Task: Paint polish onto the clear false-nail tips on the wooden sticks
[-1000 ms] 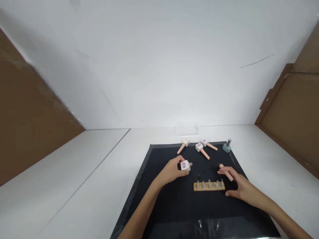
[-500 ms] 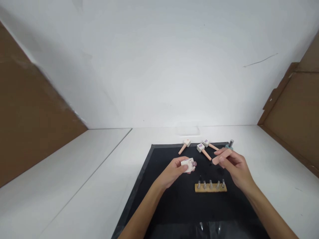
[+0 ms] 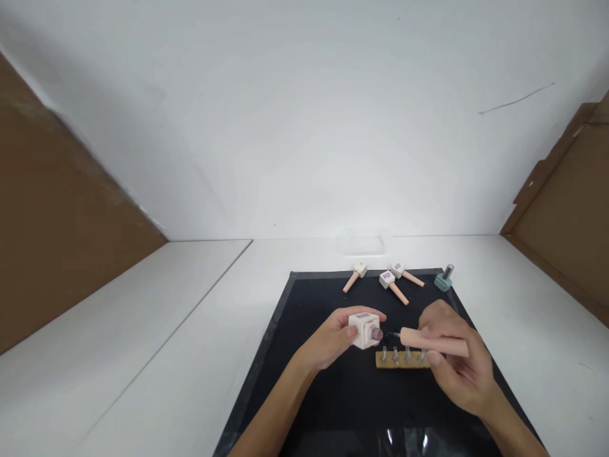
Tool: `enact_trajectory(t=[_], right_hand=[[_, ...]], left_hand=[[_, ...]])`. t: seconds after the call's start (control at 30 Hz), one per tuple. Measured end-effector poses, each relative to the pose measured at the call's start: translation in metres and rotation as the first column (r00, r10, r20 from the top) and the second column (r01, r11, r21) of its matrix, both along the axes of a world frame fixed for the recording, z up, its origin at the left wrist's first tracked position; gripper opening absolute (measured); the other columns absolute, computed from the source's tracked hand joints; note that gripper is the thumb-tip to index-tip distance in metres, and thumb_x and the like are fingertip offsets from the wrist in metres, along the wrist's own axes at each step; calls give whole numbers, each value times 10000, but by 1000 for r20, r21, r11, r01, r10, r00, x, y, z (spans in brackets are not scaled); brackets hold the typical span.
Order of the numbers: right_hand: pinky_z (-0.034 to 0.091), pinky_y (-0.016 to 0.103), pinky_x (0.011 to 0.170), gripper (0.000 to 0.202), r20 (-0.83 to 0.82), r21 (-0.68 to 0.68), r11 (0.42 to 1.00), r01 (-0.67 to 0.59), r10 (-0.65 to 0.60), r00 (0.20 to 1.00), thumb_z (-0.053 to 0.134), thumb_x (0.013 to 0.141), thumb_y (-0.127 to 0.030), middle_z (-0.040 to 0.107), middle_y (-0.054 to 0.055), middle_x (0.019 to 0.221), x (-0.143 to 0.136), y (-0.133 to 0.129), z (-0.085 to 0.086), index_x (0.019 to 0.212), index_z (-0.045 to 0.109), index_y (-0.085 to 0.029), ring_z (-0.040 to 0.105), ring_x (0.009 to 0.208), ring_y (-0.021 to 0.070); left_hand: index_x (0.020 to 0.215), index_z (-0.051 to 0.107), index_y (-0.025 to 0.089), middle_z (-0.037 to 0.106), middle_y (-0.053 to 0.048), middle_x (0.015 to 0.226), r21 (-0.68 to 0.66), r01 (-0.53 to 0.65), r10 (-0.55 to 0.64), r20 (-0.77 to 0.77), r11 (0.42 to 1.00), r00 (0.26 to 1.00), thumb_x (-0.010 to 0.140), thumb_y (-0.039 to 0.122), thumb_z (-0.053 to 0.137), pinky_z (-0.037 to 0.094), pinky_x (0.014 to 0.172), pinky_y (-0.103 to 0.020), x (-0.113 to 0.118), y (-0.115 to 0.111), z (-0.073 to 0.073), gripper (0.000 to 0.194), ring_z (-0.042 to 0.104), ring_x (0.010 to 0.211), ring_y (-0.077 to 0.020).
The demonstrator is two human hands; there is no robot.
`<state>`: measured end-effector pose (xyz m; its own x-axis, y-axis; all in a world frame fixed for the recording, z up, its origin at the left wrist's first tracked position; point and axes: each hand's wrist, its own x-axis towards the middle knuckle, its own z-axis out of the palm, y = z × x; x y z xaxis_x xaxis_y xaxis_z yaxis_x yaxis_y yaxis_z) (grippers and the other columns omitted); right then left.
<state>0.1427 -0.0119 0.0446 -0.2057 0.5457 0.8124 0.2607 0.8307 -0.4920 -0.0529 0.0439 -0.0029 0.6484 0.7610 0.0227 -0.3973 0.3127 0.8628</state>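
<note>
My left hand (image 3: 333,337) is closed around a white nail polish bottle (image 3: 364,331), tilted so that its uncapped neck points right. Between the fingers of my right hand (image 3: 459,355) is a long peach brush cap (image 3: 432,341). Its thin brush points left, just short of the bottle's neck and apart from it. Below the cap lies a tan strip (image 3: 390,362) with several clear upright nail tips on it; the cap and my right hand hide its right end.
On the black mat (image 3: 323,400), three more white bottles with peach caps lie toward the back, one being this bottle (image 3: 387,278). A teal bottle with a grey cap (image 3: 444,279) stands at the back right corner. A clear tray (image 3: 364,245) is behind the mat. Cardboard walls flank both sides.
My right hand has come down and nearer, turning the brush cap so its brush faces the bottle's neck. My left hand has turned and lowered the bottle slightly. The teal bottle is now uncovered.
</note>
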Motion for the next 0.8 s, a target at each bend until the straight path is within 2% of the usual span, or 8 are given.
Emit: enact_trajectory(t=[0.13,0.27,0.8], right_hand=[[442,283,519,299,97,74,996,-42,35,995,472,750,-19,534,10,697,-2,0,7,978,514,-209,513,602,158],[456,287,531,369,124,128,991,-46,30,992,452,689,10,546,11,712,-3,2,8,980,513,-207,517,604,151],[490,289,519,205,236,181,983,39,-81,968,492,810,-46,582,12,642,-4,1,5,952,537,-186,542,562,153]], left_hand=[[898,757,138,686,-46,696,-3,-10,10,-2,1000,1000,493,572,806,435,610,-209,1,0,0,595,592,613,-115],[876,760,139,680,-45,682,1,-6,6,-2,1000,1000,480,588,800,437,586,-207,3,-1,1,600,585,589,-113],[848,762,138,699,-52,665,2,-25,25,-3,1000,1000,444,601,802,454,579,-201,3,-1,4,615,605,569,-112]])
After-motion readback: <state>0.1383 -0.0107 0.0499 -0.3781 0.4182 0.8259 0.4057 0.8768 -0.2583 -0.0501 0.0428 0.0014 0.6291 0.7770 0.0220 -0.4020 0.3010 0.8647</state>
